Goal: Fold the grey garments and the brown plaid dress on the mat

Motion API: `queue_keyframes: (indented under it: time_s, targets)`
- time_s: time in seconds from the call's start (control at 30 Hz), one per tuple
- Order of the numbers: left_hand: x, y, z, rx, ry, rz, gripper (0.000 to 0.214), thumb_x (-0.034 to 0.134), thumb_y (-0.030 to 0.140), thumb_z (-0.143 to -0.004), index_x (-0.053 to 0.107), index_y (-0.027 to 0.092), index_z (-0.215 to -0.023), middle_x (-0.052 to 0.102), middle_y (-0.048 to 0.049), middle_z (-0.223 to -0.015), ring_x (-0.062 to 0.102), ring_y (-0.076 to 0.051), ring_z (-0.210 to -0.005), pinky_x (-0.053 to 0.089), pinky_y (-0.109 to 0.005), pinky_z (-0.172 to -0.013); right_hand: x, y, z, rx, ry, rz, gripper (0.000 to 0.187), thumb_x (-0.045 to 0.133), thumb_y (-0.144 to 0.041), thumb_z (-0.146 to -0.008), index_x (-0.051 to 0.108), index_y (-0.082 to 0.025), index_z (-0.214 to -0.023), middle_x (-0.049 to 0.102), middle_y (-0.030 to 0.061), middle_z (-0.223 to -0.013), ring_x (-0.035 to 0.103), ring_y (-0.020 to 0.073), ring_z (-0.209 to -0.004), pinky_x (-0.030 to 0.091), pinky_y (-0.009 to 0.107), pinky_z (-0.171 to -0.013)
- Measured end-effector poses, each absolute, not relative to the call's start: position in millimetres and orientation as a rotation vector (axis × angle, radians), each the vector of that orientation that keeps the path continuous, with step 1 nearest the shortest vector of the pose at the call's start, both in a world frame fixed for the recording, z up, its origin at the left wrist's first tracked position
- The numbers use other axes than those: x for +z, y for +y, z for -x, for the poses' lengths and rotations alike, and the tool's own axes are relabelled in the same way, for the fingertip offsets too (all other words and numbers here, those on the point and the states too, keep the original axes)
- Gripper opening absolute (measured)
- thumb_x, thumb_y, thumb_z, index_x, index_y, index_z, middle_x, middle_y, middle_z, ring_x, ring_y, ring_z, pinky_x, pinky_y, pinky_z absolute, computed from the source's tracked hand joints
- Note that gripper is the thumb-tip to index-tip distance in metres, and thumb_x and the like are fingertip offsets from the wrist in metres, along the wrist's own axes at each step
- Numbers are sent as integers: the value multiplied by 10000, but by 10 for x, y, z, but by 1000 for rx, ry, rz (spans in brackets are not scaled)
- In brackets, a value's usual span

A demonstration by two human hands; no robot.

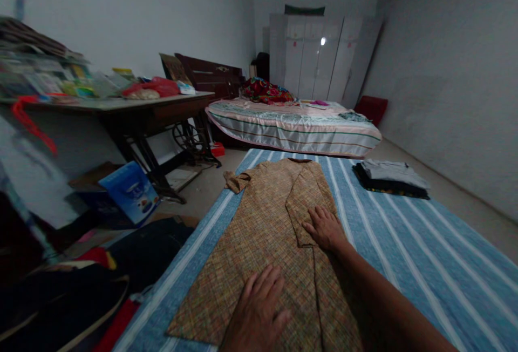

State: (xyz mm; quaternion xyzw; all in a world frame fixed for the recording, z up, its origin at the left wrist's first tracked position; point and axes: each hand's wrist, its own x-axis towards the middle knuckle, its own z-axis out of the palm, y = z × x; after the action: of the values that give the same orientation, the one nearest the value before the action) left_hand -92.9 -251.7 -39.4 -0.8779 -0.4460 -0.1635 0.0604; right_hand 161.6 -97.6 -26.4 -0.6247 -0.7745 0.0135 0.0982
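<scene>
A brown checked long-sleeved garment (259, 228) lies spread flat on a blue-and-white striped bed cover (376, 233), its neckline at the far end. Its right-hand sleeve is folded inward over the body, while the left-hand sleeve sticks out past the side, its cuff bunched. My right hand (326, 228) rests on the folded sleeve with fingers stretched out. Nearer to me, my left hand (261, 309) lies flat on the lower part of the garment, fingers extended. Neither hand grasps the cloth.
A stack of folded clothes (390, 178) sits on the bed at the right. Another bed (291, 125) stands beyond. Along the left are a treadle sewing table (162, 105) loaded with things, a blue box (129, 193) and dark bags (154, 249) on the floor.
</scene>
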Motion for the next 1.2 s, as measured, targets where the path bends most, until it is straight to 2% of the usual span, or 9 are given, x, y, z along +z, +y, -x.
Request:
queue_keyframes:
  time_s: [0.33, 0.53, 0.73, 0.97, 1.07, 1.2]
  targets:
    - [-301, -2546, 893, -493, -1414, 2716, 518, 598, 279, -836, 510, 230, -1344, 511, -58, -1427, 476, -250, -1301, 419, -447, -1064, -291, -967, -1632, 48, -2296, 1865, 619, 320, -579, -949, 454, -169, -1393, 412, 158, -1455, 295, 304, -1375, 260, 424, -1063]
    - [-249, -2557, 881, -478, -1436, 2736, 513, 589, 277, -846, 508, 216, -1349, 514, -77, -1423, 476, -263, -1303, 411, -466, -1071, -260, -996, -1635, 35, -2299, 1833, 588, 322, -555, -955, 447, -182, -1392, 451, 145, -1417, 334, 283, -1342, 274, 406, -1051]
    - [-272, -2537, 883, -502, -1406, 2733, 500, 571, 277, -856, 505, 220, -1348, 519, -72, -1419, 482, -255, -1299, 405, -461, -1074, -239, -984, -1637, 37, -2288, 1838, 590, 332, -555, -952, 452, -170, -1383, 446, 159, -1417, 323, 303, -1345, 259, 429, -1056]
    - [-379, -2452, 921, -559, -1304, 2651, 468, 556, 322, -872, 525, 215, -1326, 553, -68, -1387, 519, -252, -1263, 453, -445, -1018, -49, -1193, -1484, -61, -2253, 1797, 481, 390, -474, -959, 474, -171, -1323, 491, 153, -1364, 388, 286, -1286, 269, 434, -1058]
    - [-450, -2421, 935, -593, -1265, 2625, 457, 542, 348, -880, 533, 216, -1317, 564, -67, -1374, 528, -246, -1251, 451, -432, -1017, 10, -1481, -1311, -71, -2310, 1669, 415, 451, -428, -942, 485, -214, -1297, 509, 103, -1357, 414, 249, -1263, 263, 398, -1079]
    - [-500, -2401, 940, -650, -1263, 2613, 448, 530, 337, -880, 540, 219, -1312, 561, -63, -1378, 519, -242, -1260, 424, -426, -1046, 26, -1787, -1144, -45, -2391, 1437, 303, 514, -384, -916, 546, -233, -1178, 583, 82, -1219, 488, 241, -1154, 321, 397, -1044]
